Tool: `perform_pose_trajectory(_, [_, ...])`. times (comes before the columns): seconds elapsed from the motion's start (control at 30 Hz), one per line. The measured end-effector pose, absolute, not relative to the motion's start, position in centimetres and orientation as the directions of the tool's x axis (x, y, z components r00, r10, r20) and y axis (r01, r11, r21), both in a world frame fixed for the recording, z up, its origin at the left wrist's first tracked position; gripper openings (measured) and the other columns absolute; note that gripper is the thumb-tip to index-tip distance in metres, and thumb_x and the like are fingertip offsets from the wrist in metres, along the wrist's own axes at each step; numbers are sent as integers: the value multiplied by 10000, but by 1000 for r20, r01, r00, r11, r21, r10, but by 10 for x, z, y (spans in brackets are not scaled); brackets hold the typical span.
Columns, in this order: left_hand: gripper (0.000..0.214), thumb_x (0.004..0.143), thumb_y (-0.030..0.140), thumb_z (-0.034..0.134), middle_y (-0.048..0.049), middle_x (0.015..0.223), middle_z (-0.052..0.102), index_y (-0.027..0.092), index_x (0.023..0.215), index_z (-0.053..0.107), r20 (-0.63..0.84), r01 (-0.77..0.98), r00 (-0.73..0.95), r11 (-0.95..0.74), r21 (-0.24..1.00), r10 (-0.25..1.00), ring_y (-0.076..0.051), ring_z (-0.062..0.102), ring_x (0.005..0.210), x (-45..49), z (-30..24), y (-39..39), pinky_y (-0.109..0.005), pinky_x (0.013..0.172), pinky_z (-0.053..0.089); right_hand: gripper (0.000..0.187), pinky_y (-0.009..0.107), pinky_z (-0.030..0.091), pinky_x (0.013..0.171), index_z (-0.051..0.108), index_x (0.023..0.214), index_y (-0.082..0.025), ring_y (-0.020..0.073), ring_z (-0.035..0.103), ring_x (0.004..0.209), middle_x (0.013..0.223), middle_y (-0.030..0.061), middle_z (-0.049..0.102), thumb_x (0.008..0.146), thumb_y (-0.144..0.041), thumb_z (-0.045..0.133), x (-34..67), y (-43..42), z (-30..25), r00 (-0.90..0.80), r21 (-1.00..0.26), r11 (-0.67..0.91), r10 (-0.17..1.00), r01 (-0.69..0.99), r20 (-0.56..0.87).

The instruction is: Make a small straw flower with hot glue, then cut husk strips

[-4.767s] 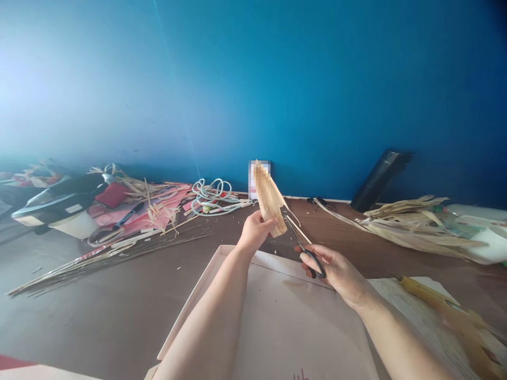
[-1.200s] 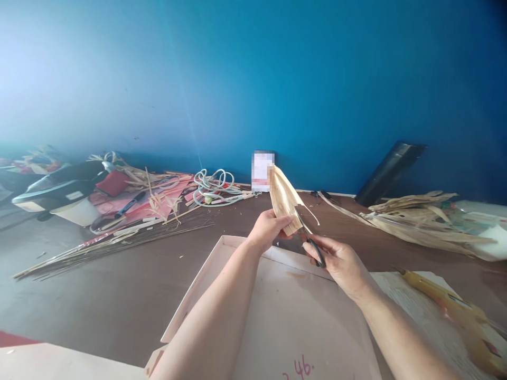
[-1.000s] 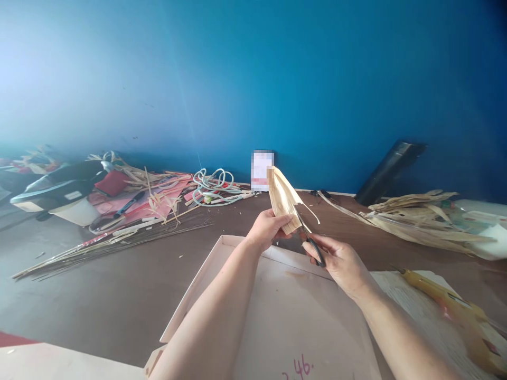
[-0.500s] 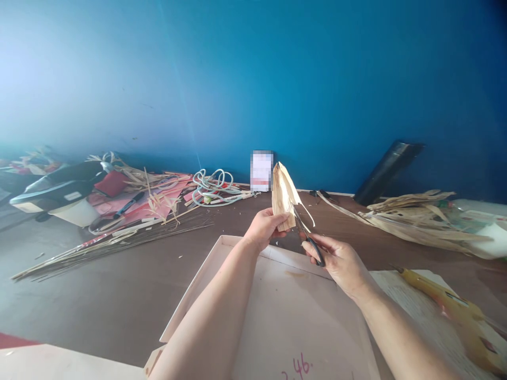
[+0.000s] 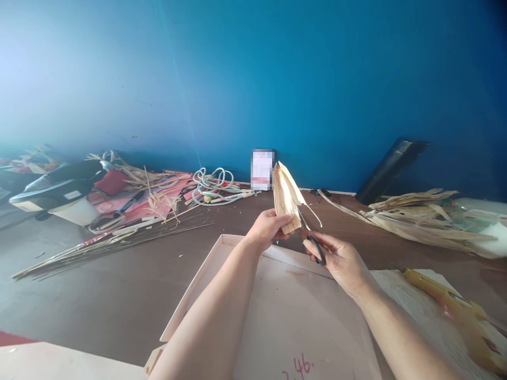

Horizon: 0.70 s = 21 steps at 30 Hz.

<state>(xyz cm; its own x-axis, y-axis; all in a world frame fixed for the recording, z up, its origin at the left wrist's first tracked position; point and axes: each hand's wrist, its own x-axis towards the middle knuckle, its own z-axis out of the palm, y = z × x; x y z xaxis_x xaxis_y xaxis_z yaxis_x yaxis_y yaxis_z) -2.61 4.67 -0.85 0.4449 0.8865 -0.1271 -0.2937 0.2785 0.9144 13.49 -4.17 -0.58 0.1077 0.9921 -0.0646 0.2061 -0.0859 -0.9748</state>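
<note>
**Dried husk (image 5: 283,207) held, scissors (image 5: 320,253) at its right edge**

Your left hand (image 5: 264,228) had fingers closed on the husk's lower end, mid-frame. Your right hand (image 5: 343,262) had fingers curled round the scissors' handles; couldn't tell blade gap. Pale box (image 5: 293,316) sat below on the worktop (image 5: 150,285), yellow tool (image 5: 439,295) lower right.

Scissors (image 5: 317,249) at the edge of a dried husk (image 5: 285,206), above a brown tabletop (image 5: 130,295).
The left hand (image 5: 266,231) pinches the husk near its lower end; the right hand (image 5: 344,263) holds the scissors by their black handles, blades pointing up along the husk's right side. A pale cardboard box (image 5: 297,311) lies below, a yellow tool (image 5: 447,301) on paper (image 5: 400,293) to the right; a black tube (image 5: 390,171) leans by the blue wall (image 5: 277,74).
</note>
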Motion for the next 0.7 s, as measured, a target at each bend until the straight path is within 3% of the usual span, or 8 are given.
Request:
perform_pose_trajectory(0.47, [277, 680, 311, 742, -44, 743, 624, 122, 840, 617, -130, -311, 469, 301, 902, 874, -67, 551, 516, -31, -9, 50, -153, 408, 402, 440, 255, 386, 622, 706, 1088, -200, 127, 478, 634, 691, -13, 566, 707, -418, 731, 136, -43, -3, 90, -977, -72, 994, 200, -55])
perform_pose_trajectory(0.7, [271, 696, 356, 720, 7, 624, 536, 133, 761, 580, -109, -269, 413, 235, 934, 904, -40, 475, 470, -35, -10, 50, -148, 442, 388, 433, 269, 394, 624, 732, 1010, -172, 126, 464, 619, 678, 0, 571, 675, -447, 752, 136, -44, 3, 68, -989, -52, 997, 140, -43])
